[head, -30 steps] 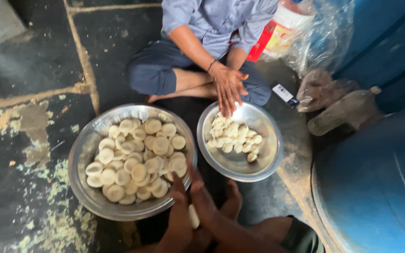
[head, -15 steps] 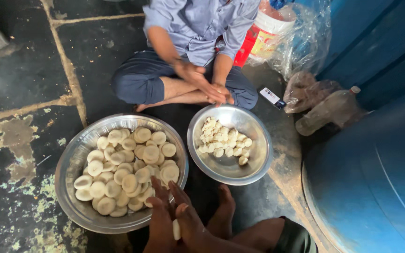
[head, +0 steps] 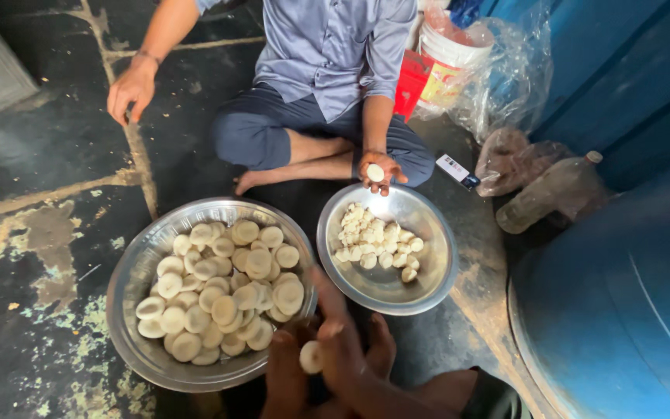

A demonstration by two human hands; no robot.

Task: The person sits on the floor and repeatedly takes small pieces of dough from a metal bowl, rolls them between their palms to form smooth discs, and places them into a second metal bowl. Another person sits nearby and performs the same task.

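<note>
My left hand [head: 284, 372] and my right hand [head: 343, 341] meet at the bottom centre, both pressed around one small white dough ball [head: 311, 357]. They hover at the near rim of a large steel bowl [head: 129, 287] piled with several flattened dough discs [head: 226, 291]. A smaller steel bowl [head: 428, 271] to the right holds several small dough pieces [head: 374, 242]. Across from me a seated person in a blue shirt holds a dough piece [head: 375, 172] in one hand [head: 381, 169] over that bowl; their other hand [head: 129, 89] rests on the floor.
A dark worn floor [head: 48, 233] with flaking paint lies to the left. A large blue drum [head: 622, 310] fills the right side. A plastic bottle [head: 552, 190], plastic bags, a red-and-white bucket [head: 443, 62] and a phone [head: 456, 169] lie behind the small bowl. My bare foot [head: 381, 349] shows.
The view has tilted and closed in. The seated person has lifted one hand with a dough piece above the small bowl and put the other hand out onto the floor. My hands stay together on the dough ball.
</note>
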